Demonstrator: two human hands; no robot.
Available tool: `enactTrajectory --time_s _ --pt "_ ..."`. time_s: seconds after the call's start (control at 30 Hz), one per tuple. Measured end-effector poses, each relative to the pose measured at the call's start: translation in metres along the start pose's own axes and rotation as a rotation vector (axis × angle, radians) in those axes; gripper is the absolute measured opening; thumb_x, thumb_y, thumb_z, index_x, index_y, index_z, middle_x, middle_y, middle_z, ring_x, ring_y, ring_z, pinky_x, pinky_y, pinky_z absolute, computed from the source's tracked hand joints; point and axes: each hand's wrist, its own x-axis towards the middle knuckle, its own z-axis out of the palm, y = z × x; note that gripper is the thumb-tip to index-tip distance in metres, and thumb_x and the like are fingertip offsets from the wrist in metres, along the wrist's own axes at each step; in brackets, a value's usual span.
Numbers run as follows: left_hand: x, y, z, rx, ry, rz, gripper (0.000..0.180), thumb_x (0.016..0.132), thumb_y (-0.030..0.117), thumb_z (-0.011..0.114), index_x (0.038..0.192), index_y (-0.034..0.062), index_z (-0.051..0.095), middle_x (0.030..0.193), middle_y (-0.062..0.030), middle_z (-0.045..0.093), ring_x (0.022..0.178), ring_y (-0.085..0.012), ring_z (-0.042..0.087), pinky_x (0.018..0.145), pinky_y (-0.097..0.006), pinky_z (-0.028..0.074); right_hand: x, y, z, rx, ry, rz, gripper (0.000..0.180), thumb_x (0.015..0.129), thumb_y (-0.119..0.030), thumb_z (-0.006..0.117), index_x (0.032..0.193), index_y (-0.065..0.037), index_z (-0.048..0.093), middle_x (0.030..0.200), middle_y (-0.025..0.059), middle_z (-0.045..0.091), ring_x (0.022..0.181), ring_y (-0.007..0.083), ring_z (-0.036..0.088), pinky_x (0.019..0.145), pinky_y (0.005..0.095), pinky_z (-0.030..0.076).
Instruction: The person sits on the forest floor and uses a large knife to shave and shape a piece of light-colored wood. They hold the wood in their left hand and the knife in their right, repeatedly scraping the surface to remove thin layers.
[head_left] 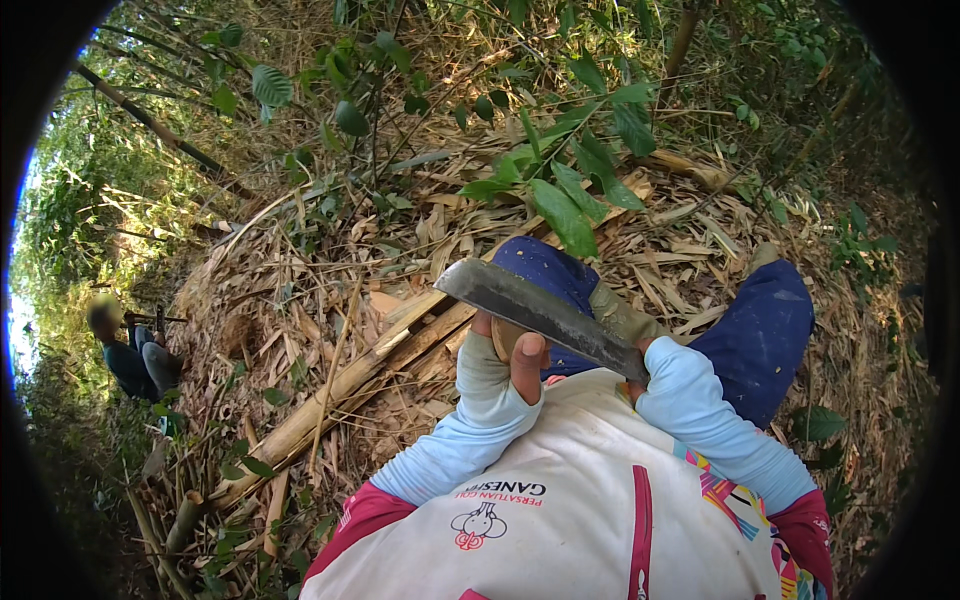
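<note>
The right hand [640, 362] is almost wholly hidden behind the machete blade [540, 312] and its own sleeve cuff, the machete's handle is concealed in that grip, the left hand [515, 350] is partly covered by the blade, and the distant seated person [130, 350] is blurred.

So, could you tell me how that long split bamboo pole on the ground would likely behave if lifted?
The bamboo pole looks long and straight, so probably stiff. Its split, dried look suggests it is fairly light. Half buried in dry leaves, it may drag or snag.
</note>
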Motion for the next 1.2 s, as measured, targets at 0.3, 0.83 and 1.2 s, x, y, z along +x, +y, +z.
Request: enactTrajectory --time_s 0.3,0.83,1.2 --pt "0.010 -0.003 -0.019 0.043 -0.176 -0.009 0.054 0.084 0.026 0.077 0.117 0.0009 0.044 0.083 -0.0070 0.059 0.070 -0.0124 0.058 0.065 -0.027 0.050 0.005 0.019 0.012 0.278 0.178 0.125 0.029 0.081 -0.010 0.074 0.107 -0.002 0.064 0.075 0.0042 0.062 0.065 0.0105 0.055 0.063 0.0260 0.047" --pt "0.024 0.001 -0.023 0.032 -0.407 -0.114 0.051 0.080 -0.003 0.075 0.121 0.0031 0.045 0.113 -0.0078 0.058 0.099 -0.0106 0.059 0.085 -0.026 0.050 -0.018 0.024 -0.074 -0.378 0.009 -0.142 0.052 0.058 -0.018 0.078 0.109 -0.018 0.066 0.080 0.0061 0.059 0.079 0.0262 0.059 0.075 0.0433 0.041" --pt "0.034 0.006 -0.035 0.224 -0.575 -0.041 0.098 0.059 0.026 0.095 0.135 -0.0002 0.040 0.118 -0.0079 0.057 0.109 -0.0160 0.056 0.094 -0.030 0.046 -0.017 0.021 -0.069 -0.478 -0.067 -0.097 0.058 0.057 -0.022 0.081 0.112 -0.019 0.066 0.088 0.0097 0.063 0.090 0.0275 0.062 0.079 0.0491 0.038"
